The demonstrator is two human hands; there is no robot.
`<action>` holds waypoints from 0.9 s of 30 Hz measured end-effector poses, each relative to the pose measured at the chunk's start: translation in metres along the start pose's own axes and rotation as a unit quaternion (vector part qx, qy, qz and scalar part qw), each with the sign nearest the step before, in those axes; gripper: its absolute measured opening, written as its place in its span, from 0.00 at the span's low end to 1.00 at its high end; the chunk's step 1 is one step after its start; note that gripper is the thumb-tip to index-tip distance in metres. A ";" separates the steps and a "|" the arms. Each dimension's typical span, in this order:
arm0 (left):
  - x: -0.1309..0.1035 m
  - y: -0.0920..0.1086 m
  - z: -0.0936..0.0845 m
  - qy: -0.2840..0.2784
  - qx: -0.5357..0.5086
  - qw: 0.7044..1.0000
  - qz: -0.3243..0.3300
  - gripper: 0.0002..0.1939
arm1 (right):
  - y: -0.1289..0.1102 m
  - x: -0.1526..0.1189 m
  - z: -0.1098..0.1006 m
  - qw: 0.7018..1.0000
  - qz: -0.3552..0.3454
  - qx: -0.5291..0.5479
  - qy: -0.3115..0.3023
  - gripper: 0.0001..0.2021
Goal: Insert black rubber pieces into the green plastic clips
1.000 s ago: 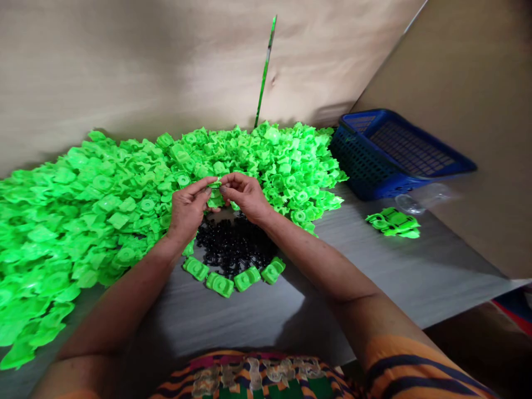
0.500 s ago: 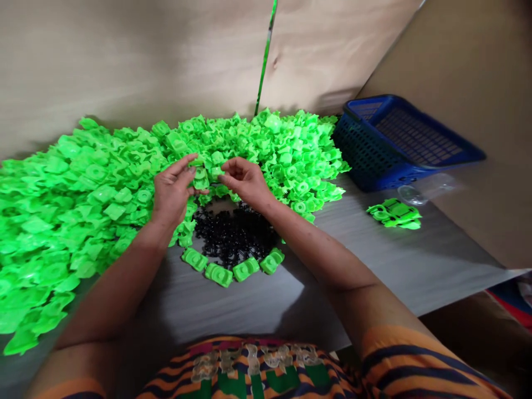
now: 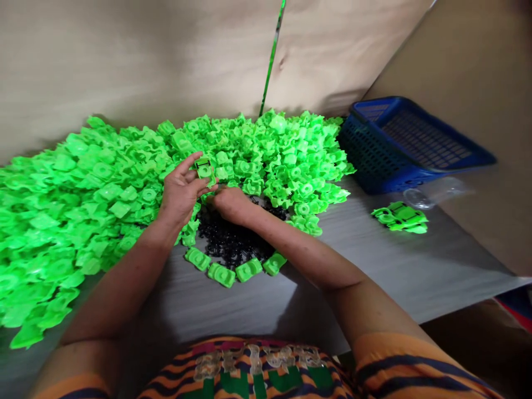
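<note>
My left hand (image 3: 180,194) is closed on a bright green toy car body (image 3: 205,173), held tilted with its hollow underside showing. A black piece, like a wheel axle, lies across the far end of that body. Just right of it, my right hand (image 3: 233,205) is curled downward at the far edge of a heap of small black parts (image 3: 233,244). Its fingertips are hidden, so I cannot make out what they pinch. Several green car bodies (image 3: 221,274) lie in a curved row along the near side of the black heap.
A large pile of green car bodies (image 3: 103,188) spreads along the wooden wall. To the right stands a blue plastic basket (image 3: 374,160). In front of it on the grey table (image 3: 415,271) are a clear plastic piece (image 3: 417,198) and a small stack of green bodies with black parts (image 3: 399,216).
My right hand has dropped from beside the car body to the black heap. A black piece now shows across the body in my left hand. The view has shifted slightly.
</note>
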State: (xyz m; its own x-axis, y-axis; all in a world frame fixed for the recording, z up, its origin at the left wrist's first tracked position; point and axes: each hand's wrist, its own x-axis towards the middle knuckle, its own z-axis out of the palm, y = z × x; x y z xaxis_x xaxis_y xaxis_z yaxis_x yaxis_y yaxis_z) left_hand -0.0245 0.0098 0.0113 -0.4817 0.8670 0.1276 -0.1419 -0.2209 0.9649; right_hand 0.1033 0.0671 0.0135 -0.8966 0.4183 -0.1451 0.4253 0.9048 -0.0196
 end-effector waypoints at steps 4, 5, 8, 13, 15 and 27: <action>-0.003 0.004 0.001 -0.009 0.007 0.999 -0.031 0.37 | 0.001 0.001 0.003 1.000 0.012 -0.003 -0.011 0.20; -0.004 0.005 0.002 -0.011 0.006 0.999 -0.033 0.38 | 0.000 0.001 0.004 1.000 0.015 -0.001 -0.011 0.20; -0.008 0.006 0.005 -0.016 0.006 0.999 -0.034 0.38 | 0.000 0.000 0.004 1.000 0.010 0.006 -0.004 0.20; -0.007 0.006 0.005 0.007 -0.002 1.000 -0.018 0.37 | 0.016 -0.009 -0.002 0.998 -0.022 0.050 0.034 0.15; -0.005 0.005 0.004 0.018 -0.010 1.000 -0.017 0.35 | 0.030 -0.018 -0.005 0.990 -0.035 0.104 0.086 0.12; -0.013 0.009 0.014 0.005 -0.028 0.998 -0.050 0.34 | 0.040 -0.020 0.000 0.823 0.013 0.470 0.319 0.07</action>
State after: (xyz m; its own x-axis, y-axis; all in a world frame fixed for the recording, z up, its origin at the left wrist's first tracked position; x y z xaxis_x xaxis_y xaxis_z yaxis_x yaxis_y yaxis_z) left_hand -0.0077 0.0026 0.0219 -0.4705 0.8819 0.0285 -0.2373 -0.1576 0.9586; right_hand 0.1379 0.0952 0.0151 -0.6404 0.6642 0.3857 0.0832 0.5592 -0.8249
